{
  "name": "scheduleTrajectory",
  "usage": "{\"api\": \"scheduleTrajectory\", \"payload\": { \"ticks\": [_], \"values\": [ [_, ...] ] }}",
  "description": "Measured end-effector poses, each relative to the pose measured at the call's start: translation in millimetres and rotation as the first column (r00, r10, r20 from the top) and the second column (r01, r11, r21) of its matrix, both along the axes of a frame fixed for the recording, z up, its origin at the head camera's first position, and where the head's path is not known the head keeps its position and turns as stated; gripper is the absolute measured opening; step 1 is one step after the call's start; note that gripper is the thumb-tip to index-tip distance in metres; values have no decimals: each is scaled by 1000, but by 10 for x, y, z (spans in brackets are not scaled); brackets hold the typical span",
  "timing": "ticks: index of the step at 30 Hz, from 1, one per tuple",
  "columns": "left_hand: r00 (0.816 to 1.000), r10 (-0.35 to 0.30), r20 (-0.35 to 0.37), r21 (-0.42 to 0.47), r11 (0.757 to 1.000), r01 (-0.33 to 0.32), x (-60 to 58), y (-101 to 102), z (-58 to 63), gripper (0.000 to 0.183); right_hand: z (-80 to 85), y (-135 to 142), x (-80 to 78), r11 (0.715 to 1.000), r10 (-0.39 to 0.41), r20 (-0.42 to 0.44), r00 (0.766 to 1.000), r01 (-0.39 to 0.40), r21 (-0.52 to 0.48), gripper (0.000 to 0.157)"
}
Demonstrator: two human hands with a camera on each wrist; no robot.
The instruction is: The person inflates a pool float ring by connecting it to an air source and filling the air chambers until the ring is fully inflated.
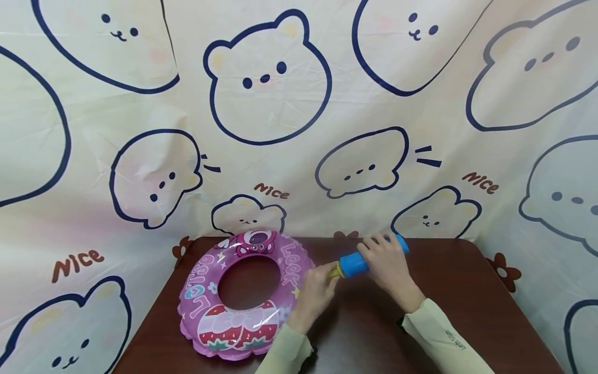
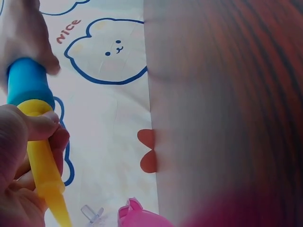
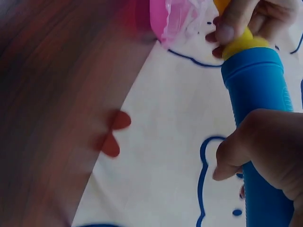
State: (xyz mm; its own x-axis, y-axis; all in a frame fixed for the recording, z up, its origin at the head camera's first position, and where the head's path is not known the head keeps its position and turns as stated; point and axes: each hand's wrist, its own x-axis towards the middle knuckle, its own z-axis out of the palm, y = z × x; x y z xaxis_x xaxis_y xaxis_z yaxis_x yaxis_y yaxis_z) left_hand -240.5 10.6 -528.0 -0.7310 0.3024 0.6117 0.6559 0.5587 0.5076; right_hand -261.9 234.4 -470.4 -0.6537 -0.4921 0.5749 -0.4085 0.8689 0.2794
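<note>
A blue hand pump (image 1: 353, 264) with a yellow nozzle is held tilted above the table, between both hands. My left hand (image 1: 317, 293) grips the yellow nozzle (image 2: 45, 170), with thumb and fingers curled round it just below the collar. My right hand (image 1: 388, 265) wraps round the blue barrel (image 3: 258, 87). Left of the pump, a pink inflatable swim ring (image 1: 205, 296) looks puffed up, its top printed with strawberries and white letters. In the left wrist view a clear valve (image 2: 92, 213) shows near the tapered nozzle tip, which points down past the frame edge.
The dark brown wooden table (image 1: 383, 337) lies under the ring and arms. A pale cloth (image 1: 299, 218) printed with bear outlines hangs behind it and along both sides, close to the table's edges.
</note>
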Motion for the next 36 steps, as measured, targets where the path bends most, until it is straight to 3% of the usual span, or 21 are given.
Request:
{"api": "scheduleTrajectory", "payload": {
  "ticks": [9,16,27,36],
  "values": [
    [1000,-22,19,9,1000,22,-6,14,19,21,256,584,-19,999,-37,8,999,37,-36,71],
    [999,-14,47,8,1000,14,-5,17,4,21,368,808,-32,996,-75,-7,997,74,-58,70],
    [1000,15,22,15,1000,-15,20,41,26,16,218,412,-41,999,-45,-56,997,45,6,65],
    [999,-10,34,32,999,9,12,43,45,19,71,38,-32,999,-10,-57,998,13,37,60]
  ]
}}
